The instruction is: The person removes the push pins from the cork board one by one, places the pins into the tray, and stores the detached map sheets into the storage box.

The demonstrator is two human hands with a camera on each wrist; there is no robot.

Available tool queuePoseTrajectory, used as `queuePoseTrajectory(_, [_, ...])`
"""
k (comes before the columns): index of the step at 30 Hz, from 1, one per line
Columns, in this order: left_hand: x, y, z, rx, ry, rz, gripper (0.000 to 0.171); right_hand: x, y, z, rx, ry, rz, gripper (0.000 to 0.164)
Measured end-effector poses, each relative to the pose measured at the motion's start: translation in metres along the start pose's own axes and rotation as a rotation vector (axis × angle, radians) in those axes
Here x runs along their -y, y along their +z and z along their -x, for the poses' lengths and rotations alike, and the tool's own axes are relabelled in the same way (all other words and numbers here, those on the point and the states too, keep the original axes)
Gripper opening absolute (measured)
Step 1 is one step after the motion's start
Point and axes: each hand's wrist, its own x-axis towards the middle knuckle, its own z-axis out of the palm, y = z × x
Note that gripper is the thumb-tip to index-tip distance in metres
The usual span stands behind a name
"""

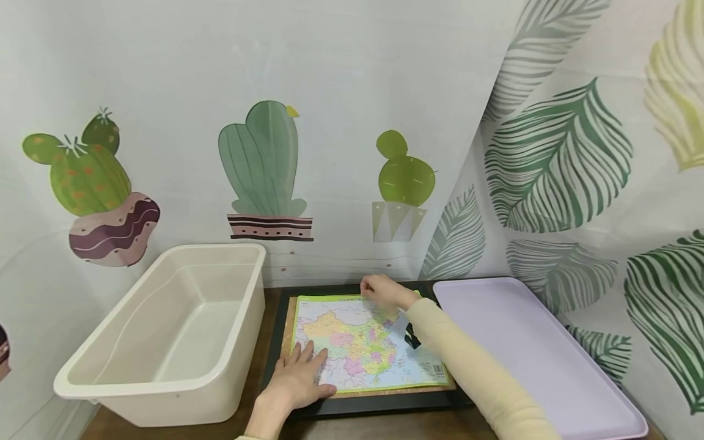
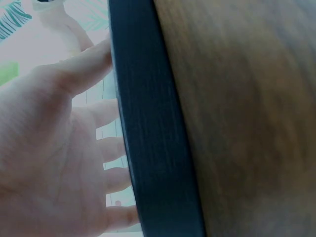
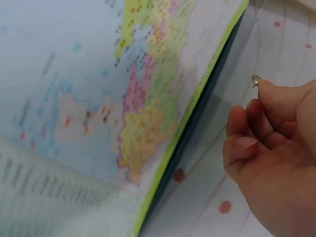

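A map of China (image 1: pixel 352 342) with a green border lies on a cork board (image 1: pixel 288 327) in a black frame (image 1: pixel 379 402). My left hand (image 1: pixel 294 379) rests with spread, straight fingers on the map's lower left part. In the left wrist view, the black frame edge (image 2: pixel 148 108) hides the fingertips of that hand (image 2: pixel 54 138). Over the map's top edge is my right hand (image 1: pixel 382 292), its fingers curled. The right wrist view shows this hand (image 3: pixel 276 133) pinching a small metal thumbtack (image 3: pixel 256 80) between thumb and finger.
To the left stands a deep cream plastic tub (image 1: pixel 214 366). A flat lilac tray (image 1: pixel 528 348) lies on the right, partly behind my right forearm. All of it is on a brown wooden table (image 1: pixel 352 426), with a cactus-patterned cloth (image 1: pixel 341 122) hanging close behind.
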Motion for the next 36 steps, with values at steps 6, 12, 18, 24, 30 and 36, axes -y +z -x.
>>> queuePoseTrajectory(6, [0.001, 0.000, 0.001, -0.002, 0.003, -0.004, 0.078, 0.006, -0.008, 0.015, -0.005, -0.044, 0.055, 0.022])
queuePoseTrajectory(12, [0.003, -0.001, 0.001, -0.014, 0.011, 0.000, 0.078, 0.003, -0.013, 0.030, -0.034, -0.097, 0.109, 0.023])
queuePoseTrajectory(18, [0.003, 0.001, 0.000, -0.024, 0.023, -0.001, 0.078, -0.003, -0.019, 0.056, -0.065, -0.136, 0.129, 0.020])
queuePoseTrajectory(24, [0.002, 0.001, 0.002, -0.026, 0.028, 0.004, 0.077, -0.017, -0.023, 0.081, -0.092, -0.171, 0.168, 0.018])
queuePoseTrajectory(30, [0.001, 0.002, 0.002, -0.028, 0.028, 0.003, 0.077, -0.033, -0.028, 0.107, -0.122, -0.149, 0.164, 0.018])
queuePoseTrajectory(36, [0.002, 0.003, 0.000, -0.025, 0.029, 0.001, 0.078, -0.049, -0.033, 0.135, -0.180, -0.129, 0.182, 0.022])
